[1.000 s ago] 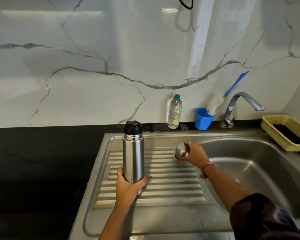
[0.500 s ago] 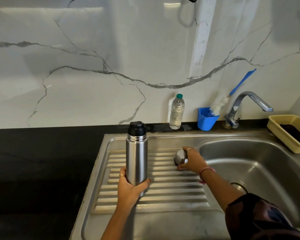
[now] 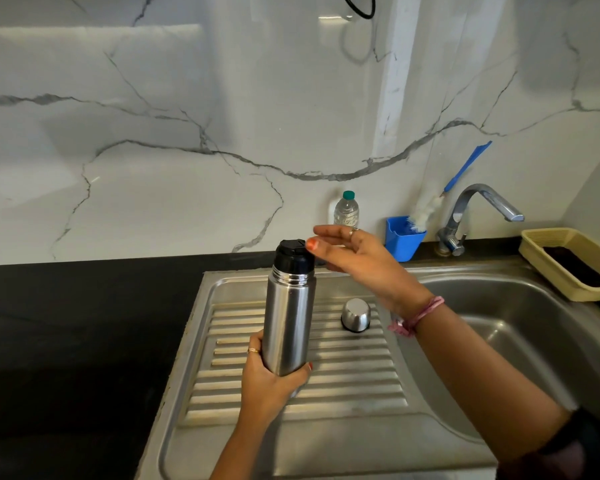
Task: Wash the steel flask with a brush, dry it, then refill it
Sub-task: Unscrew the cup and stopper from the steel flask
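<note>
While you hold the steel flask (image 3: 289,323) upright above the ribbed draining board (image 3: 343,382), your left hand (image 3: 269,384) grips its lower end with fingers curled round it. Its black stopper (image 3: 293,256) is on the neck. Your right hand (image 3: 361,261) hovers just beside the stopper, fingers spread loosely and holding nothing, the thumb tip close to the stopper's edge. The steel cap (image 3: 356,315) stands mouth down on the draining board, to the right of the flask. Behind, on the dark worktop (image 3: 84,323), stand a water bottle (image 3: 346,211) and a blue cup (image 3: 403,239) with a brush (image 3: 445,195), beside the tap (image 3: 471,213).
</note>
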A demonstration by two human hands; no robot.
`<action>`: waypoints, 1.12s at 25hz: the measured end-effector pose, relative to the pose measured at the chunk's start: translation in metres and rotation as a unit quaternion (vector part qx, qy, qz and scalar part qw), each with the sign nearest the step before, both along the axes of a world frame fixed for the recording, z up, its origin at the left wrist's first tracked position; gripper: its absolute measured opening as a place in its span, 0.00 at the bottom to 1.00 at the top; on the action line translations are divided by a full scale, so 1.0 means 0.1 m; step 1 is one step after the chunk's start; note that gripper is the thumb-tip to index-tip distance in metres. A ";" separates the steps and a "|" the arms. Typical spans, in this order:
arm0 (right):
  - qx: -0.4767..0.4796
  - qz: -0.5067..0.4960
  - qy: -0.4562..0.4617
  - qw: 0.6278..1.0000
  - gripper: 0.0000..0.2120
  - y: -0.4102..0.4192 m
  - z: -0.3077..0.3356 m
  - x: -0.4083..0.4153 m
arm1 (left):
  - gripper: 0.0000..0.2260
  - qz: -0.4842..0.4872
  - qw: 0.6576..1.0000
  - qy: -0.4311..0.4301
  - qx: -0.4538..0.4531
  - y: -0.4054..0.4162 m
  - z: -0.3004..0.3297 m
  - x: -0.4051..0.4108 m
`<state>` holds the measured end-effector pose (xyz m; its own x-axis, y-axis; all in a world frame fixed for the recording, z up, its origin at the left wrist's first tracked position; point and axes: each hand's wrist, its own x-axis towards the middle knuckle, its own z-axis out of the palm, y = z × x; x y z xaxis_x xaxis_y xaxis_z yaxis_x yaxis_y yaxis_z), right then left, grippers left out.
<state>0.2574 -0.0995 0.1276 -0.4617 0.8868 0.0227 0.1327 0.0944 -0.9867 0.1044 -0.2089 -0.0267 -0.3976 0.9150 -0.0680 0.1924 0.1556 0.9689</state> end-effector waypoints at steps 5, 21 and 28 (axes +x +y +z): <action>-0.014 -0.034 0.083 0.996 0.21 -0.47 0.06 -0.20 | 0.32 -0.021 0.999 0.024 0.020 -0.12 0.14 0.21; 0.070 0.159 0.160 0.972 0.14 -0.62 0.30 0.10 | 0.43 -0.193 0.981 -0.009 0.004 -0.42 0.43 0.30; 0.176 0.224 -0.120 0.951 0.20 -0.39 0.71 0.28 | 0.34 -0.167 0.986 0.001 0.010 -0.41 0.52 0.29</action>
<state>0.2856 -0.1381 0.1983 -0.8207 0.5568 0.1285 0.2185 0.5136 -0.8298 0.1329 -0.2497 0.0252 -0.0744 0.9961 -0.0471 0.2315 0.0632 0.9708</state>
